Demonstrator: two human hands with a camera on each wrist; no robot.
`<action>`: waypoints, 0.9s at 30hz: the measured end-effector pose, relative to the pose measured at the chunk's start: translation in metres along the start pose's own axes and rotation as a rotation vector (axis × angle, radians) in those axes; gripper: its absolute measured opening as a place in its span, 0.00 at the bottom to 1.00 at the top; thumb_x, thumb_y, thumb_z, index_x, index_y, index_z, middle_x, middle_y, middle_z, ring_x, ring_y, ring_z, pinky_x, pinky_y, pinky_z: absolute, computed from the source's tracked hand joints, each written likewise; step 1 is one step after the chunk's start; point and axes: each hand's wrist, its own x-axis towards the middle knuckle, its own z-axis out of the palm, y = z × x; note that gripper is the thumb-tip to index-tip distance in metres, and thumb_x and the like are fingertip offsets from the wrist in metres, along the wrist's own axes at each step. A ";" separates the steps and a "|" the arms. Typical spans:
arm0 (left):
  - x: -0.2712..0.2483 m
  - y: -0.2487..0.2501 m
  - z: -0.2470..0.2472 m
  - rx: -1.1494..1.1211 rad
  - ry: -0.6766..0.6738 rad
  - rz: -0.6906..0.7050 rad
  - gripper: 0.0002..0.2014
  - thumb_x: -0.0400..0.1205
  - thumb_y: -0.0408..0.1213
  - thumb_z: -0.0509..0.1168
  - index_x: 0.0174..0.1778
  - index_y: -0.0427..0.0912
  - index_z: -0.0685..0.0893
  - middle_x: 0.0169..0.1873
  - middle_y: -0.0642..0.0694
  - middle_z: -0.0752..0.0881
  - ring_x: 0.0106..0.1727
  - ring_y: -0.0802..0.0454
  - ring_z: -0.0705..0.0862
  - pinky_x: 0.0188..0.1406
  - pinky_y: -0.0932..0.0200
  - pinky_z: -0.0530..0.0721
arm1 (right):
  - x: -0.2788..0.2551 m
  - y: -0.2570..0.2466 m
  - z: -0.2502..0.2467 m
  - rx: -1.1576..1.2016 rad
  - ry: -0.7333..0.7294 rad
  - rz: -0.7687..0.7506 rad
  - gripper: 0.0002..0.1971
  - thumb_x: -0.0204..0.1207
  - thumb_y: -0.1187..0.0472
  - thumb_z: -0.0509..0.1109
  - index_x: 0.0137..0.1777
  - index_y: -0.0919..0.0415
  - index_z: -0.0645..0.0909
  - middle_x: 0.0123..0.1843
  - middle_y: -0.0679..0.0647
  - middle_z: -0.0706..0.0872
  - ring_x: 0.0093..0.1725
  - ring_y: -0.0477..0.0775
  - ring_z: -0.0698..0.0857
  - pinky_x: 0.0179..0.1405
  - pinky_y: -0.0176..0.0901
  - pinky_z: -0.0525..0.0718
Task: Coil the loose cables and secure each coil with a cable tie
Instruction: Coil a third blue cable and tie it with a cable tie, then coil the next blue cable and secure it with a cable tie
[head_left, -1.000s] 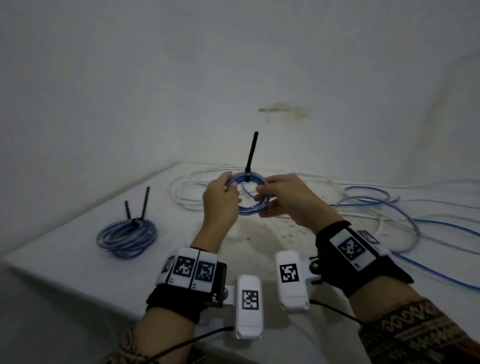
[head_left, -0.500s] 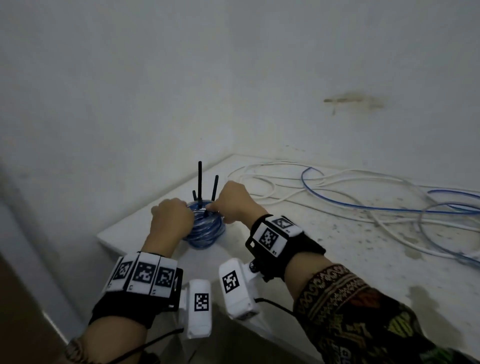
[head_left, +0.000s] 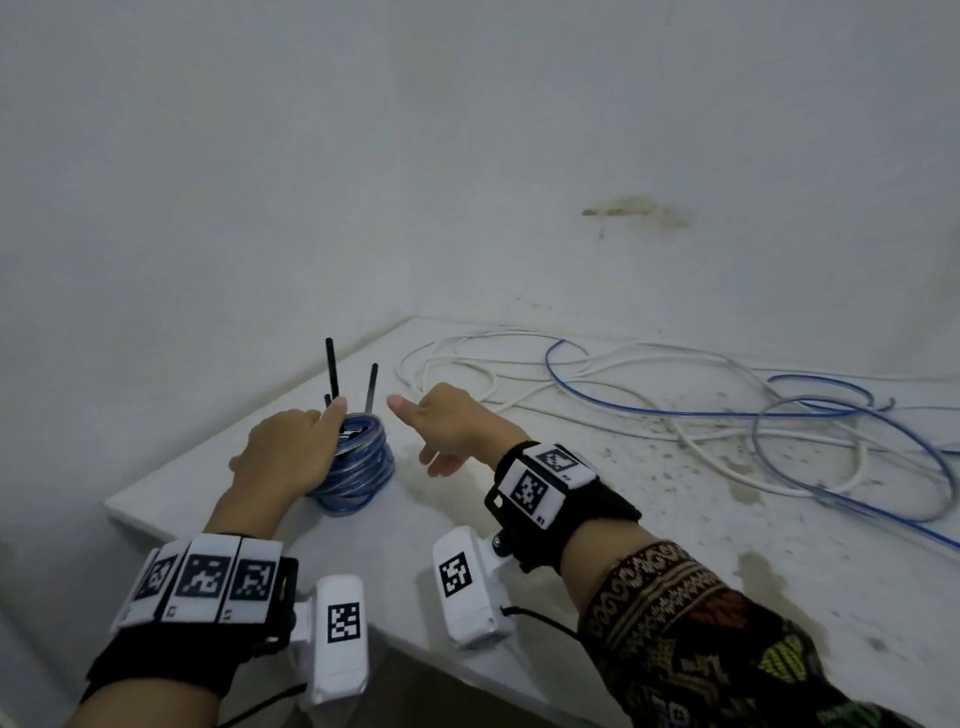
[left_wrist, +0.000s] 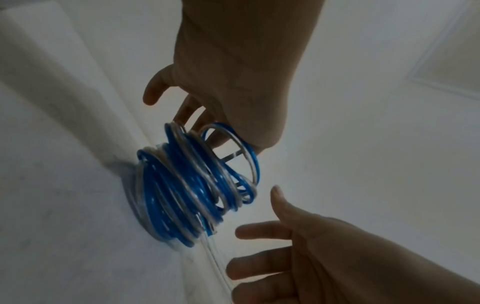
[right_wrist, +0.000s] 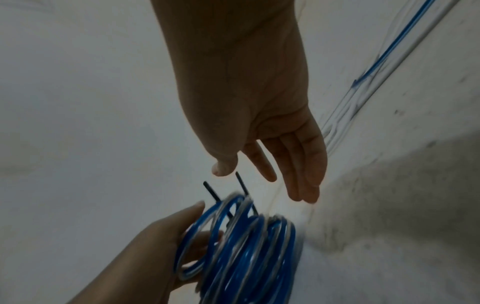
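At the near left corner of the white table (head_left: 519, 597), my left hand (head_left: 291, 452) rests against a stack of blue-and-clear cable coils (head_left: 358, 470), fingers cupped along its left side with the thumb up beside the top ring. In the left wrist view the fingers reach into the uppermost loop; whether they truly grip it I cannot tell. Black cable-tie tails (head_left: 331, 371) stand upright from the coils, one tall at the left, another (head_left: 371, 387) shorter at the right. My right hand (head_left: 452, 431) hovers just right of the stack, apart from it, fingers straight and relaxed, thumb pointing toward the ties, holding nothing. The right wrist view shows the same empty palm above the coils and ties. Farther right on the table, well apart from both hands, loose white cable (head_left: 467, 364) and loose blue cable (head_left: 779, 431) sprawl in wide overlapping loops over the stained surface, running toward the right edge. The plain wall (head_left: 467, 156) behind carries a brownish mark (head_left: 634, 213).
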 end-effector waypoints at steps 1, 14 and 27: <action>-0.001 0.004 -0.001 0.024 0.004 0.007 0.34 0.76 0.66 0.38 0.39 0.44 0.81 0.43 0.41 0.82 0.47 0.39 0.79 0.59 0.39 0.78 | -0.002 0.006 -0.009 0.007 0.028 -0.002 0.27 0.82 0.41 0.57 0.56 0.70 0.74 0.41 0.64 0.84 0.30 0.57 0.86 0.38 0.48 0.89; -0.022 0.141 0.050 -0.253 0.034 0.449 0.15 0.82 0.41 0.65 0.42 0.31 0.88 0.45 0.34 0.86 0.48 0.43 0.82 0.50 0.53 0.77 | -0.049 0.170 -0.154 -0.509 0.246 0.311 0.19 0.82 0.60 0.60 0.72 0.66 0.72 0.73 0.63 0.74 0.71 0.65 0.73 0.73 0.56 0.67; -0.050 0.327 0.131 -1.320 -0.416 0.076 0.11 0.87 0.32 0.55 0.54 0.28 0.78 0.31 0.42 0.80 0.33 0.48 0.81 0.32 0.54 0.83 | -0.128 0.181 -0.215 0.191 0.556 -0.137 0.02 0.71 0.67 0.76 0.42 0.61 0.88 0.36 0.53 0.88 0.33 0.43 0.83 0.32 0.31 0.79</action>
